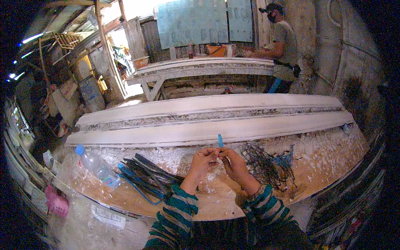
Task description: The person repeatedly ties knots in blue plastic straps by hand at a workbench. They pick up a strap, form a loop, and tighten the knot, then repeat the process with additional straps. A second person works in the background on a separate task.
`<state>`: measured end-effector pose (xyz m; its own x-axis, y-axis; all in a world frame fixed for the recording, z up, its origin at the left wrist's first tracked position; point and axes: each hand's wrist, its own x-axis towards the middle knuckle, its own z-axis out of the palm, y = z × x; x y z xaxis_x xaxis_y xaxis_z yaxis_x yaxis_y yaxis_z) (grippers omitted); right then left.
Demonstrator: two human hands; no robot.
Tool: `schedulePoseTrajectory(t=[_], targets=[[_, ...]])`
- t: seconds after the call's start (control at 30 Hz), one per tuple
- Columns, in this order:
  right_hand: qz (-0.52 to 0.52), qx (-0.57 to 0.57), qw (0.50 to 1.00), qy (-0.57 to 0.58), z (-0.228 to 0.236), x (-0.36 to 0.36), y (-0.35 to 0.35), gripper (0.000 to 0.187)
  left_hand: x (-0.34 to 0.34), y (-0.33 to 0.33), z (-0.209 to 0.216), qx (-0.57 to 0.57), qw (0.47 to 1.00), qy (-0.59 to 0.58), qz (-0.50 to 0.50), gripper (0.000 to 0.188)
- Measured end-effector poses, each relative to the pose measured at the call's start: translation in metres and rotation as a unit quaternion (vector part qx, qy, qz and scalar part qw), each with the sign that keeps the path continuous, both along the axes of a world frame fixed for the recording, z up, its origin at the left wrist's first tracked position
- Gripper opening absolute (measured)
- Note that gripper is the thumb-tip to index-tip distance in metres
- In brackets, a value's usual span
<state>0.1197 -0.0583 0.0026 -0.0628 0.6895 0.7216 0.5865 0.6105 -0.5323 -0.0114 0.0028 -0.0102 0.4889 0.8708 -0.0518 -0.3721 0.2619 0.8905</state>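
My left hand (202,161) and my right hand (236,163) meet over the near middle of the table, thumbs and fingertips pinched together. A short flat blue piece (220,140) stands up from the right hand's fingers; its lower end and its kind are hidden. A small pale bit shows between the fingertips, and I cannot make out what the left hand pinches. Left of my hands lies a bundle of black strips (150,173) with a blue strip beside it. To the right is a tangle of thin dark strands (266,166) with a blue clump at its edge.
Two long white plaster-like mouldings (216,124) cross the table (221,204) beyond my hands, amid white flakes. A clear bottle with a blue cap (98,166) lies at left. A person (283,46) works at the far bench (200,68), near an orange container (217,51).
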Motion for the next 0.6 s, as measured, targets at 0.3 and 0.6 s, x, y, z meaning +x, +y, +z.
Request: schedulePoseTrajectory(t=[0.3,0.6], targets=[[-0.065,-0.004,0.997,-0.035,-0.001,0.003,0.002,0.016,-0.002,-0.001,0.007,0.047,0.999,0.013,0.014,0.018],[-0.068,0.064,0.994,-0.058,-0.008,0.005,0.006,0.015,0.005,-0.013,0.011,0.358,0.897,0.189,0.176,0.018]])
